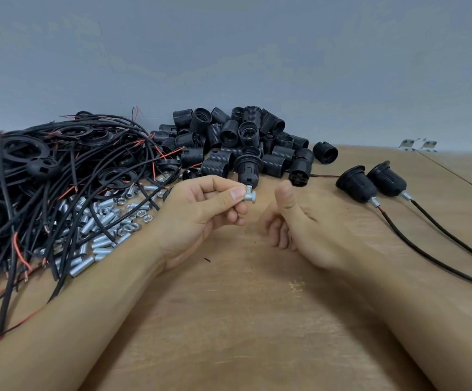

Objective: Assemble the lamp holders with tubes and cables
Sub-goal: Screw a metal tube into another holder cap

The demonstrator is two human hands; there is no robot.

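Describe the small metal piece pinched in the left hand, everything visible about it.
The metal tube is a short, silvery, shiny piece, seemingly threaded, with a nut-like collar at its right end. It lies roughly level above the wooden table, pinched between the thumb and fingertips of the left hand, which hide its left end. A second short silver stub seems to rise from it toward a black lamp holder just behind; whether they are joined cannot be told. The right hand does not touch it.

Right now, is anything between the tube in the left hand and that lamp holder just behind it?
Nothing visible. The left hand pinches the metal tube just below the lamp holder; the right hand sits off to the side.
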